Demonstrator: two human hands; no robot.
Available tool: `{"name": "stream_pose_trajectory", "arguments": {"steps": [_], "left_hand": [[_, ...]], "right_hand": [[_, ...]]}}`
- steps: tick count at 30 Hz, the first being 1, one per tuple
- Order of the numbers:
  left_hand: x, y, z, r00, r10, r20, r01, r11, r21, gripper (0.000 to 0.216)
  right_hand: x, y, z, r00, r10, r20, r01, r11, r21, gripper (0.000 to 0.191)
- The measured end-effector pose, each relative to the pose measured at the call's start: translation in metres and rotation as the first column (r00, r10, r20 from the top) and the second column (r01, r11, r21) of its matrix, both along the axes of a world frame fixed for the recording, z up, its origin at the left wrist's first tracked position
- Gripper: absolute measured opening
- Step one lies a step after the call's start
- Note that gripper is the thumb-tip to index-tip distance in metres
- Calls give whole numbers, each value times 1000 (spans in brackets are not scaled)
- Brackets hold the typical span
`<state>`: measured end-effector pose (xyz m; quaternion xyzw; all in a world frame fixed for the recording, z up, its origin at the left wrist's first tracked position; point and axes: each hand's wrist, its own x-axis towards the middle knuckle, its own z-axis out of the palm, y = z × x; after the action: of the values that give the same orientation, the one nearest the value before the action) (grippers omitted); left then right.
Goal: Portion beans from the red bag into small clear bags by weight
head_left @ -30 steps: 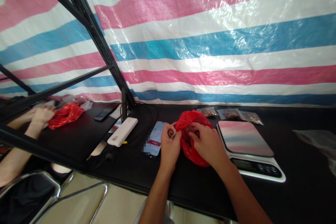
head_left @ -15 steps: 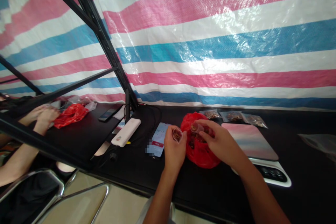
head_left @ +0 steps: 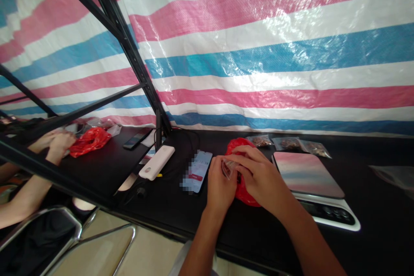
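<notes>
My left hand (head_left: pixel 219 185) is closed round a small clear plastic bag (head_left: pixel 227 167) with brown pieces in it. My right hand (head_left: pixel 257 172) is pinched at the mouth of that small bag, its fingers pressed together over it. Both hands rest in front of a red plastic bag (head_left: pixel 241 189) lying on the black table (head_left: pixel 194 211). What the right fingers hold, if anything, is hidden.
A kitchen scale (head_left: pixel 307 174) sits right of my hands, with three small filled bags (head_left: pixel 286 142) behind it. A phone (head_left: pixel 199 170) and a white power bank (head_left: pixel 157 162) lie to the left. Another person's hands (head_left: pixel 54 142) work a red bag (head_left: pixel 90 140) beyond a black frame (head_left: pixel 129 51).
My right hand came out of the red bag and moved left to the small bag in my left hand. The camera shifted slightly.
</notes>
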<state>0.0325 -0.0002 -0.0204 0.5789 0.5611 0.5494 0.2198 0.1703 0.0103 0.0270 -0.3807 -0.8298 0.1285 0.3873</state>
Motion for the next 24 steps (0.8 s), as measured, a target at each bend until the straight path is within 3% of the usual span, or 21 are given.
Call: {"name": "stream_pose_trajectory", "arguments": {"steps": [9,13,16,20,24], "left_hand": [[-1,1,0,992,-7,126,6,1000,9,19],[-1,3,0,961,-40,274,50,998,-30,19],[-3,4,-1,969,21,245,-20,1000,-6,20],[-6,4,-1,962,100,253,-110,994,28,29],[-4,3,3,934,184,305,-216,974,75,27]], "right_hand": [[1,-5,6,998,52,19,-52,999,-5,51],[1,-2,3,1000,-27,-10,27,999,21,42],[5,7,-5,993,-112,-44,112,994,-5,36],[17,17,-18,976,-208,61,214,970,-116,34],[16,13,-13,984,-178,2,177,980,-89,31]]}}
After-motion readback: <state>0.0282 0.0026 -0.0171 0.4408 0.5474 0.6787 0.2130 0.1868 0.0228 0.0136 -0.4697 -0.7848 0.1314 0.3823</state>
